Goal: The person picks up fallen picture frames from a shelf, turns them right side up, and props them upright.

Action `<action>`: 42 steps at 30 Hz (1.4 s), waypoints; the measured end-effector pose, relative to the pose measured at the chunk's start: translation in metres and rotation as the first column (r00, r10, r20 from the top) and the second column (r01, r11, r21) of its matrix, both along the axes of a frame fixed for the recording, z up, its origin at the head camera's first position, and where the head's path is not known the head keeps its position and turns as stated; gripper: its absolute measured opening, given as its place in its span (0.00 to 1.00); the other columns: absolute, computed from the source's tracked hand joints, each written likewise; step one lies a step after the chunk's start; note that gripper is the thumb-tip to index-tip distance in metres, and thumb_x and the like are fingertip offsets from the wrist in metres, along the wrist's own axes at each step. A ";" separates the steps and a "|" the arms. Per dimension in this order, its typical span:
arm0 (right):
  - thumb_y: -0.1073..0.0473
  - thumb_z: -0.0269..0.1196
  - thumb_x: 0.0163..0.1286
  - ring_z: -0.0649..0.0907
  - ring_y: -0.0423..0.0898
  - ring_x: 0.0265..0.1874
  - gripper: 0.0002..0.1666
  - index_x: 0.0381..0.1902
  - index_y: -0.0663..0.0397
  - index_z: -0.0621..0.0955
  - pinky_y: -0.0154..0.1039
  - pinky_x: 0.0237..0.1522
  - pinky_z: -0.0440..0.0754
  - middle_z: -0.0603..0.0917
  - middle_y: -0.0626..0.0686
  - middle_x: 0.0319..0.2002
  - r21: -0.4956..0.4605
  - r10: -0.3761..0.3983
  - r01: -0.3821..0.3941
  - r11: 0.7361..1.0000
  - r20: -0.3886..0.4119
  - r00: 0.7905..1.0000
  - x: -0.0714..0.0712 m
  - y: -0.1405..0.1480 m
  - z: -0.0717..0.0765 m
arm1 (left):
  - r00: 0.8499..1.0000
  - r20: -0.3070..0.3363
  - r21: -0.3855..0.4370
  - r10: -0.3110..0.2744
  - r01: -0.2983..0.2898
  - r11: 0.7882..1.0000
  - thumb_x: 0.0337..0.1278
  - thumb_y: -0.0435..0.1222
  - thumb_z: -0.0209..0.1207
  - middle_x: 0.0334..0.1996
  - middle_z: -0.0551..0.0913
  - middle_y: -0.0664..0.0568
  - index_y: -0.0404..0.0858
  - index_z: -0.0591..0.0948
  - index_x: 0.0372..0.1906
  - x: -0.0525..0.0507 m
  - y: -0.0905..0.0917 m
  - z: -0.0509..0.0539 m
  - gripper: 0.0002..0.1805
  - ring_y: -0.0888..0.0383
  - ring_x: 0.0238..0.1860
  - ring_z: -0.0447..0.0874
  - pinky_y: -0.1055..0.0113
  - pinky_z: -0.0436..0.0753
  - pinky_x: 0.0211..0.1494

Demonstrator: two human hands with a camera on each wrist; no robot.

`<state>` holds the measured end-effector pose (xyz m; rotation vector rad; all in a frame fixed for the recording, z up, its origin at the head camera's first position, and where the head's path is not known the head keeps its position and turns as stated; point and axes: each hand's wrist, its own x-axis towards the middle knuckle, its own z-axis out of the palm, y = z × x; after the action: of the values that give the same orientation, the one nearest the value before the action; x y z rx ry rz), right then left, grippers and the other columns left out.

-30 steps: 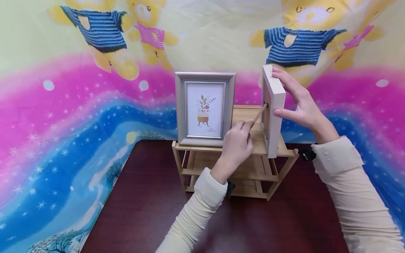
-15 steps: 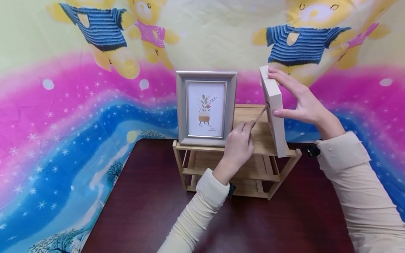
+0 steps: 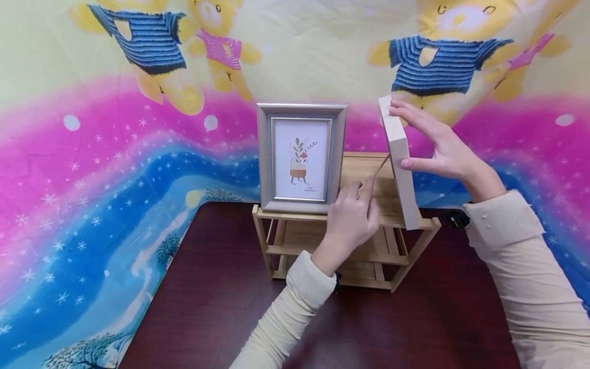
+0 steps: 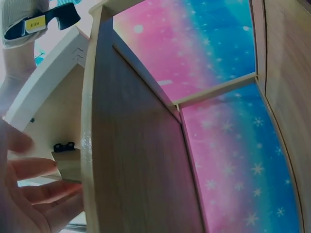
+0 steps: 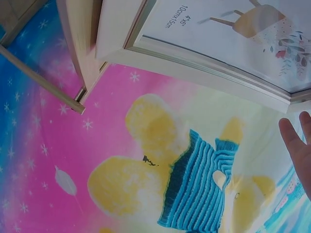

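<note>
A white picture frame (image 3: pixel 400 177) stands turned nearly edge-on, leaning a little, at the right end of the wooden rack's top. My right hand (image 3: pixel 444 148) holds its upper edge and side with spread fingers and thumb. The right wrist view shows its plant print (image 5: pixel 262 22) behind the glazing. At its back, the fingers of my left hand (image 3: pixel 351 215) touch the brown support stand (image 4: pixel 70 164), which has a black hinge (image 4: pixel 64 146). The thumb is apart from the stand in the left wrist view. A silver-grey picture frame (image 3: pixel 266 154) stands at the rack's left, facing me.
The tiered wooden rack (image 3: pixel 364 163) stands on a dark red-brown table (image 3: pixel 221 287). A cloth backdrop (image 3: pixel 295 56) with printed bears hangs close behind the rack. A black wrist strap (image 3: pixel 459 219) shows under my right cuff.
The white frame has turned so its back no longer shows in the head view, and its lower end has shifted right. My left fingers have loosened and spread at the stand.
</note>
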<state>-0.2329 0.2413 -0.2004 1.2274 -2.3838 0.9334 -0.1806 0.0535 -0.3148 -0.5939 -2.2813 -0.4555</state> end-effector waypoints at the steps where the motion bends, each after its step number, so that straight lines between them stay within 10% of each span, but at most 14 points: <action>1: 0.64 0.66 0.46 0.54 0.40 0.67 0.49 0.68 0.51 0.61 0.68 0.59 0.48 0.53 0.48 0.70 -0.001 0.001 -0.001 1.000 -0.001 1.000 0.000 0.000 0.000 | 1.000 0.014 -0.009 0.007 -0.007 1.000 0.56 0.47 0.51 0.45 0.79 0.46 0.39 0.73 0.60 0.001 0.000 0.000 0.27 0.54 0.43 0.78 0.66 0.81 0.27; 7: 0.62 0.68 0.48 0.54 0.40 0.67 0.48 0.68 0.49 0.61 0.67 0.59 0.48 0.54 0.48 0.70 0.008 -0.035 0.036 0.999 -0.018 0.999 0.001 -0.002 0.000 | 0.991 0.123 -0.059 0.055 -0.048 0.997 0.50 0.65 0.46 0.53 0.74 0.45 0.40 0.65 0.65 0.005 0.004 0.002 0.43 0.52 0.50 0.75 0.63 0.81 0.33; 22: 0.40 0.69 0.48 0.57 0.53 0.66 0.50 0.65 0.54 0.64 0.65 0.60 0.52 0.59 0.54 0.67 0.018 -0.063 0.065 0.998 -0.122 0.991 -0.002 -0.005 -0.001 | 0.955 0.266 -0.100 0.131 -0.108 0.989 0.47 0.71 0.41 0.60 0.69 0.46 0.39 0.59 0.68 0.005 0.014 0.005 0.50 0.53 0.56 0.69 0.63 0.79 0.38; 42: 0.50 0.64 0.56 0.54 0.46 0.66 0.42 0.67 0.51 0.62 0.69 0.58 0.49 0.56 0.54 0.68 -0.020 -0.039 0.039 0.999 -0.004 0.999 -0.005 0.002 0.005 | 0.968 0.119 -0.051 0.223 -0.218 0.975 0.46 0.69 0.44 0.58 0.71 0.42 0.31 0.68 0.62 0.004 0.031 0.006 0.50 0.52 0.54 0.73 0.65 0.79 0.44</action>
<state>-0.2375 0.2437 -0.1954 1.1698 -2.3810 0.9394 -0.1766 0.0846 -0.3089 -0.3316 -2.4444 -0.3489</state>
